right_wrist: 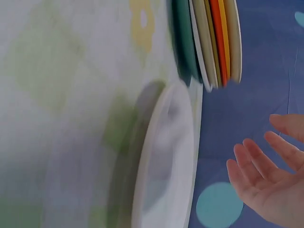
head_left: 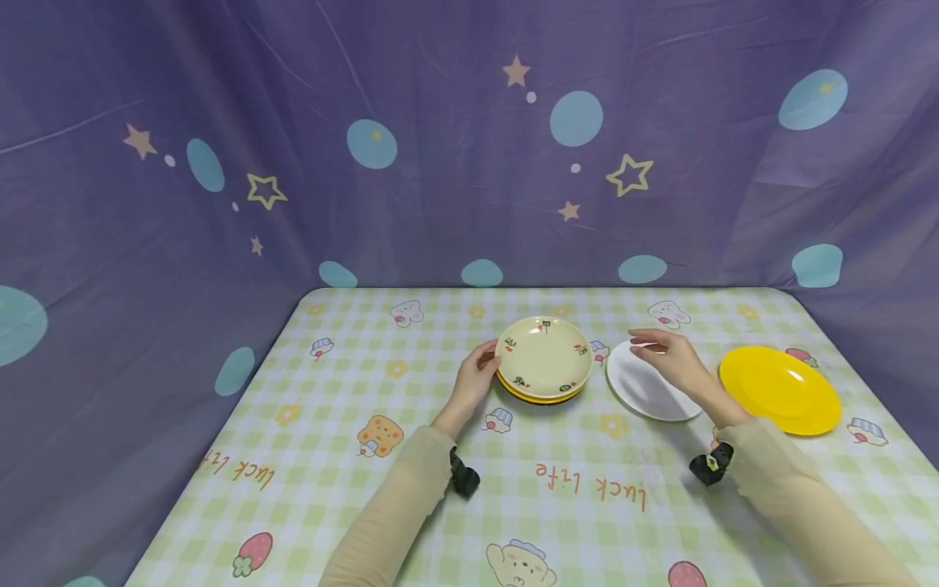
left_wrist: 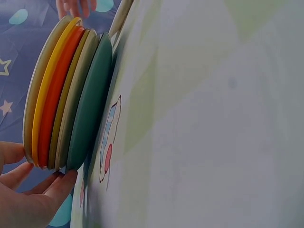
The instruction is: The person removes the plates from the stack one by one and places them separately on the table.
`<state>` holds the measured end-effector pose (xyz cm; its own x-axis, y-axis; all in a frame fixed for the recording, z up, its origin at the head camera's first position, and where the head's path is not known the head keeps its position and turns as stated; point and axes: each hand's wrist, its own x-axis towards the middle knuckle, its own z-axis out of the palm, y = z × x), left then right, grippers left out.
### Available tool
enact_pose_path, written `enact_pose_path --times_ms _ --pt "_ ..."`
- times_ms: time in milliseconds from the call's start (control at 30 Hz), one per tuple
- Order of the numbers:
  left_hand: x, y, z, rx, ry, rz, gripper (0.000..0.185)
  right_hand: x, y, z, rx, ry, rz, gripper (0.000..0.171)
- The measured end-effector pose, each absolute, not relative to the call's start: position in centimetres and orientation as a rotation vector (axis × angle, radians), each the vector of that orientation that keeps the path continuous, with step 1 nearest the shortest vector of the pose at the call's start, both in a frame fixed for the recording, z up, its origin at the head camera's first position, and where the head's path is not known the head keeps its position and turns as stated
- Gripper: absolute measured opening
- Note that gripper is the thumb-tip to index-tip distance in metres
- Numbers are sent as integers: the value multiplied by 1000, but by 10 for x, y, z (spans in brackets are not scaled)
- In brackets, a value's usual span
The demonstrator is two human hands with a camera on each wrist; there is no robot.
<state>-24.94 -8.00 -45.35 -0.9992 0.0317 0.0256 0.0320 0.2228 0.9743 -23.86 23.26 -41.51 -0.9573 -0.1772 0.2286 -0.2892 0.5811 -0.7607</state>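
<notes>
cloth (head_left: 286,489), green-checked and cartoon-printed, before starry purple curtain (head_left: 455,204); on it, plate stack (head_left: 544,359), gripped at the edge by fingers of left hand (head_left: 473,381); to the right, white plate (head_left: 641,391) beneath right hand (head_left: 677,364), fingers loose, then yellow plate (head_left: 778,393).

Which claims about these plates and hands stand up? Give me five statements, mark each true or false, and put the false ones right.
1. The left hand holds the plate stack at its edge. True.
2. The top plate of the stack is plain red. False: it is cream with small printed pictures around it.
3. The right hand is above the white plate, holding nothing. True.
4. The green dish is at the bottom of the stack. True.
5. In the head view, the separate yellow plate lies left of the stack. False: it lies to the right, beyond the white plate.
</notes>
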Motion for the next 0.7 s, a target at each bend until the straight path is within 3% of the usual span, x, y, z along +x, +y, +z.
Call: enact_pose_path --times_ms 267,500,700 --pt "-249 -81 -454 -80 -2451 -1958 37 -240 210 -417 418 -2679 1400 36" --pt "-235 -78 -429 -78 -2456 -1990 37 -242 191 -418 394 -2662 1581 39" --pt "-248 -81 -453 -129 -2451 -1932 37 -242 181 -418 351 -2665 1624 42"
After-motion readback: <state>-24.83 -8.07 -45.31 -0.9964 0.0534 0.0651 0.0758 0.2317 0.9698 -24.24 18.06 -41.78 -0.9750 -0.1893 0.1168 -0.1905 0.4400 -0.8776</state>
